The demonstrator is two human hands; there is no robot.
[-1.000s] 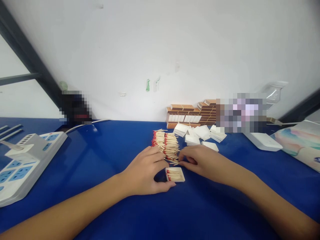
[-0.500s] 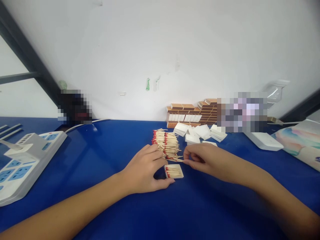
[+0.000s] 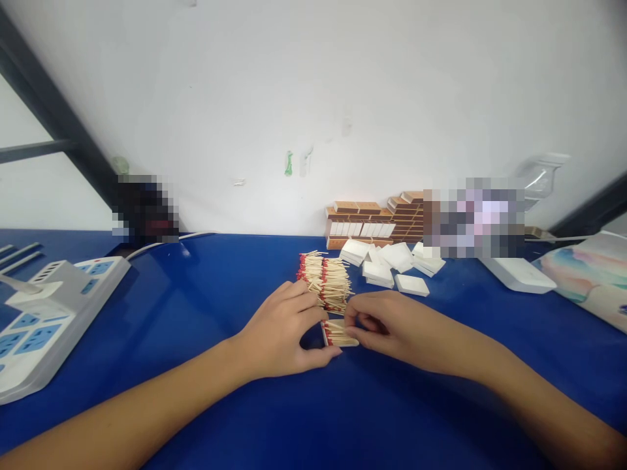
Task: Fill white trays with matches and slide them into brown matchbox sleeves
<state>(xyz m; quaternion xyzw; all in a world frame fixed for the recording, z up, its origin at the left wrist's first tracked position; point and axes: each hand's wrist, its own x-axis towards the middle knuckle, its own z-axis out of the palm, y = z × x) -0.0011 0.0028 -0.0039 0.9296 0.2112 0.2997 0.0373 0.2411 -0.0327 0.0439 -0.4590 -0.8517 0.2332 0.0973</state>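
A small white matchbox tray (image 3: 351, 343) lies on the blue table with several red-headed matches (image 3: 336, 333) in it. My left hand (image 3: 287, 329) steadies the tray from its left side, thumb at the near edge and fingers at the far edge. Over the tray's right end, my right hand (image 3: 377, 323) pinches matches by their plain ends; how many is hidden by the fingers. Just beyond the tray sits a heap of loose matches (image 3: 333, 277) in two side-by-side bundles, partly covered by my left fingers.
White trays (image 3: 396, 258) lie scattered right of the heap. Behind them, brown matchboxes (image 3: 409, 219) are stacked against the wall. A white power strip (image 3: 105, 287) stands at the left, a flat white box (image 3: 519, 275) and a colourful pack (image 3: 588, 274) at the right.
My right hand has moved left and down from the heap's near right edge to the tray, bringing matches over it. My left hand has stayed in place at the tray.
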